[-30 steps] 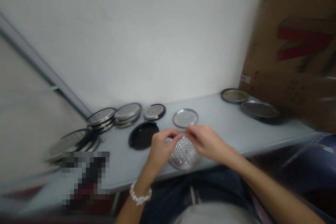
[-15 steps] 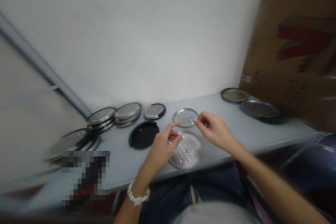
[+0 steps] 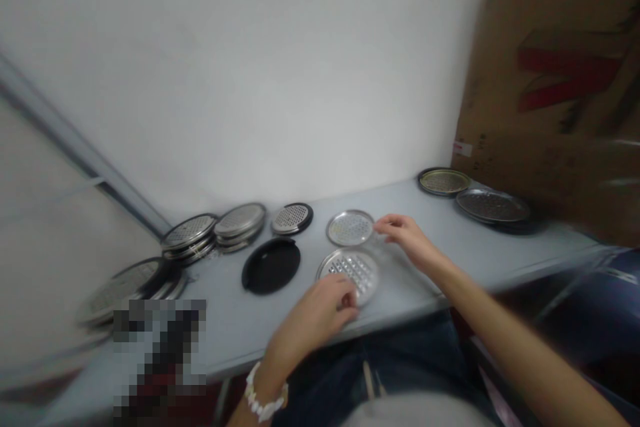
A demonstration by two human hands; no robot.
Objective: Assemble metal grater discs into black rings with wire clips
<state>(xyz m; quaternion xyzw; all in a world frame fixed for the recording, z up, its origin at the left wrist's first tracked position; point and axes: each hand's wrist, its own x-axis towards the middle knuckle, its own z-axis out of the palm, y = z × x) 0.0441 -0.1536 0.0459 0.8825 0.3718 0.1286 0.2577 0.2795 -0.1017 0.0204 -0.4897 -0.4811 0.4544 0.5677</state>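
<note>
Close to the table's front edge is a round metal grater plate (image 3: 367,273) with raised slots. My left hand (image 3: 325,310), with a white bracelet at its wrist, curls over this plate's near left rim, fingers on top and thumb at the edge. A smaller round perforated metal plate (image 3: 349,227) lies just behind it. Beside that plate's right rim is my right hand (image 3: 397,230), thumb and fingertips drawn together; whether anything is between them is too blurred to tell. A black round disc (image 3: 271,265) rests left of both plates.
Stacks of round metal plates (image 3: 190,233) stand along the left side, with another grater plate (image 3: 291,219) edged in black near the wall. More round plates (image 3: 493,205) sit at the right. A large cardboard box (image 3: 545,147) rises behind them.
My left hand has come down and nearer to me, onto the near grater plate's front rim. That plate sits slightly farther back or tilted. My right hand has shifted slightly; the view moved a little.
</note>
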